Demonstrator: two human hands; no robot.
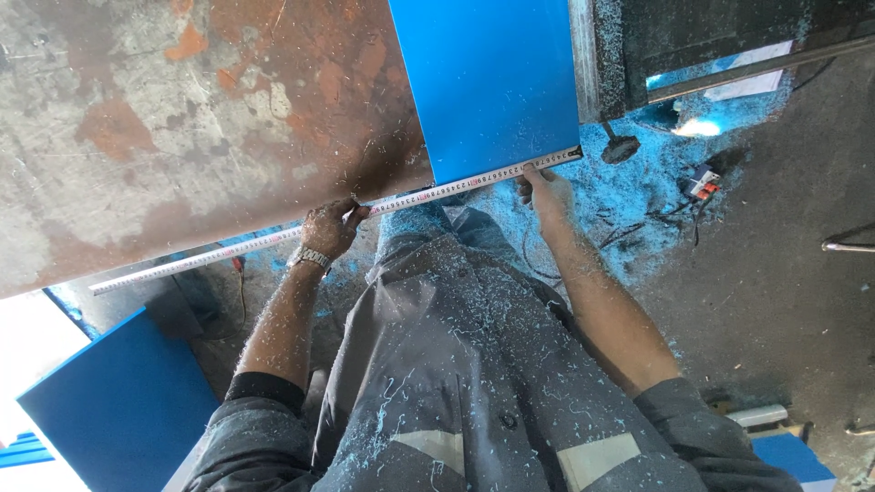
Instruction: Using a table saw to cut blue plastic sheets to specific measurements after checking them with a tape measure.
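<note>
A long steel ruler [301, 232] lies along the front edge of a rusty metal table [182, 118]. My left hand [330, 228] pinches the ruler near its middle; a watch is on that wrist. My right hand [547, 189] presses the ruler's right end against the near edge of a blue sheet [488, 82] lying on the table. The ruler runs along the sheet's lower edge. Blue shavings cover my grey work clothes.
Blue shavings litter the floor [656, 182] at right, with cables and a small connector [704, 185]. A machine frame [693, 46] stands beside the sheet. More blue panels [118, 410] stand at lower left, another at lower right [793, 456].
</note>
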